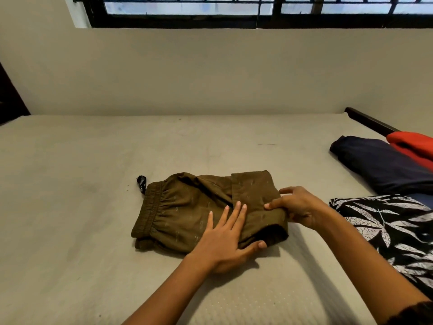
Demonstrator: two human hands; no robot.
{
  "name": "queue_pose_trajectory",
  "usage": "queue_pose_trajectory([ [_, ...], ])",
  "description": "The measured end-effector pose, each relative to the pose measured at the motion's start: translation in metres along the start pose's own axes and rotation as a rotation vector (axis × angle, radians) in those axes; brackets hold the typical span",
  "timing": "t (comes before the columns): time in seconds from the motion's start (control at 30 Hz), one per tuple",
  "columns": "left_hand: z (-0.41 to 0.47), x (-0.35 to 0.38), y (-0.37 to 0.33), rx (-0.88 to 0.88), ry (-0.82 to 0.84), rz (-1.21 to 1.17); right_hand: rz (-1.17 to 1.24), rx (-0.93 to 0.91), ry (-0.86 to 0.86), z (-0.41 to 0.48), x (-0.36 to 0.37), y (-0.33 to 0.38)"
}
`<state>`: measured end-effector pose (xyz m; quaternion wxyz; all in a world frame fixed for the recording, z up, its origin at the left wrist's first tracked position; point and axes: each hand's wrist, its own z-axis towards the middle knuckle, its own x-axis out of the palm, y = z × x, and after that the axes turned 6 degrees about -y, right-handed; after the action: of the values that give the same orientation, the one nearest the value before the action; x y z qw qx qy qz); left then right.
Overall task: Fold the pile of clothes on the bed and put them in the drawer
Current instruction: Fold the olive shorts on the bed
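Olive trousers [187, 207] lie in the middle of the bed [70, 207], folded into a short packet w/ the elastic waist at the left and a black drawstring [141, 182] sticking out. The left hand [222, 240] presses flat on the cloth, fingers straight and spread. The right hand [300, 207] pinches the folded edge at the right end. This piece seems nearly done, maybe one fold more. At the right, a navy garment [375, 165] and a red garment [412, 144] look folded. A leaf-print cloth [386, 226] lies near them; folded or not, I cannot tell. No drawer in view, so the putting away is prob. all left to do.
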<state>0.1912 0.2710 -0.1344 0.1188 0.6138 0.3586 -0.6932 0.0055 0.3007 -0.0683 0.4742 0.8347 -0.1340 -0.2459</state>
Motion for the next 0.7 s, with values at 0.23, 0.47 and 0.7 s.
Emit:
queue_pose_trajectory([
  [0.23, 0.007, 0.002, -0.052, 0.124, 0.049, -0.271, -0.149, -0.208, -0.18, -0.037, -0.051, 0.008],
  [0.47, 0.011, -0.049, -0.02, -0.124, -0.338, -0.398, 0.027, -0.477, -0.044, -0.07, 0.014, 0.014],
  [0.7, -0.009, -0.083, 0.04, -0.574, -0.293, -1.205, 0.032, -0.624, 0.405, -0.083, 0.106, 0.004],
])
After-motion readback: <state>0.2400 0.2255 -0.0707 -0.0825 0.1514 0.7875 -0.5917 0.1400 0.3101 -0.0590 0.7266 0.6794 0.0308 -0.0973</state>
